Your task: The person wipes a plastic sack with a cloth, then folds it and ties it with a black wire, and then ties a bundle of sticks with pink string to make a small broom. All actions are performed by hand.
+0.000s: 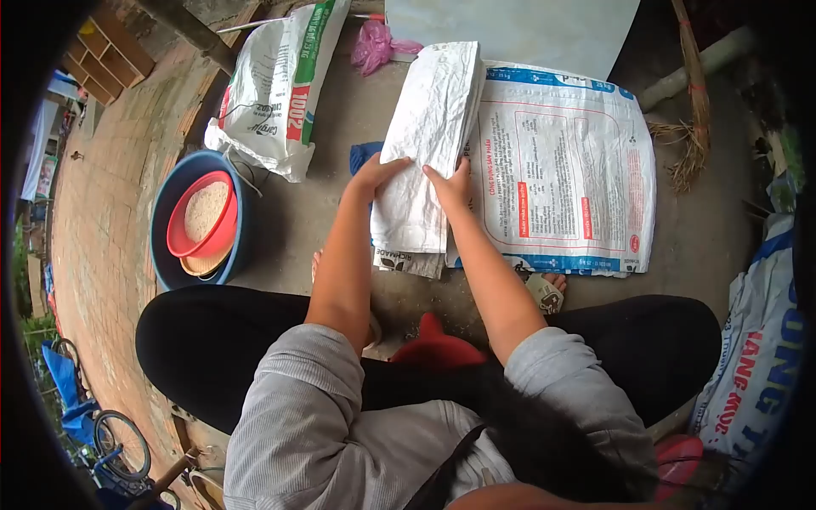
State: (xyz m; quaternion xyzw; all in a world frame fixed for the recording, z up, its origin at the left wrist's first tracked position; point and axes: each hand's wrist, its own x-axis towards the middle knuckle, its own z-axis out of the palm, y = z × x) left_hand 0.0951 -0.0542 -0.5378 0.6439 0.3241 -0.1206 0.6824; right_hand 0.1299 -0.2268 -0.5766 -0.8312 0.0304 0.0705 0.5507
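Folded white sack [429,127], in two hands, beside a printed sack [561,187].
The left hand [382,175] and right hand [453,184] grip it, thumbs on top, other fingers mostly hidden. A blue tub [161,255] holds a red bowl [178,234] of pale grains [206,212], partly hiding a tan basket [204,263]. A big sack [756,340] at right is cut off.

Folded sack [433,110] – creased plastic, faintly glossy; blue tub [161,242] – smooth plastic; floor [285,229] matt
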